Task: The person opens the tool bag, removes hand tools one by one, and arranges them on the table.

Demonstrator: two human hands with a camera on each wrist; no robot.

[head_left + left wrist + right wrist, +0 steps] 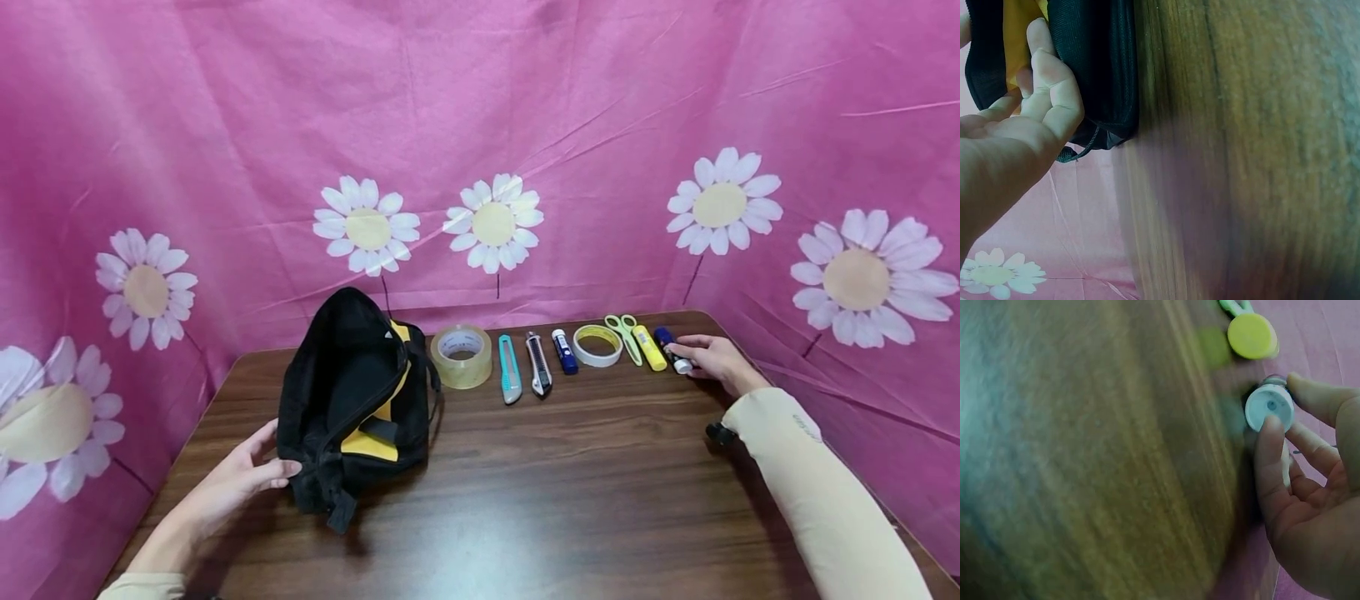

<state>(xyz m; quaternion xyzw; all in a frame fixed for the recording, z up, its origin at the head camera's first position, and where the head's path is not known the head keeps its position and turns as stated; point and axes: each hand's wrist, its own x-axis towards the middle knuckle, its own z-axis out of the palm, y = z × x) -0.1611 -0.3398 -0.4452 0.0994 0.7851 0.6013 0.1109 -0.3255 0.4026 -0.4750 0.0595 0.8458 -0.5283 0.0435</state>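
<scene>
On the left of the table, a black and yellow bag (408,392) stands with its mouth open. My left hand (240,477) grips the bag's near left edge, thumb on its front; the left wrist view shows the fingers (1054,81) against the black fabric (1100,69). Far to the right, my right hand (712,360) pinches a dark blue glue stick (681,363) with a white end. That round white end (1266,403) faces the right wrist camera, between thumb and fingers. Beside it lies a yellow glue stick (649,348).
A row runs along the back: clear packing tape (465,377), a teal utility knife (510,371), a grey utility knife (537,365), another blue glue stick (566,353), a white tape roll (597,361) and green scissors (632,346). Behind hangs a pink flowered cloth (585,100). The table (585,483) is brown wood.
</scene>
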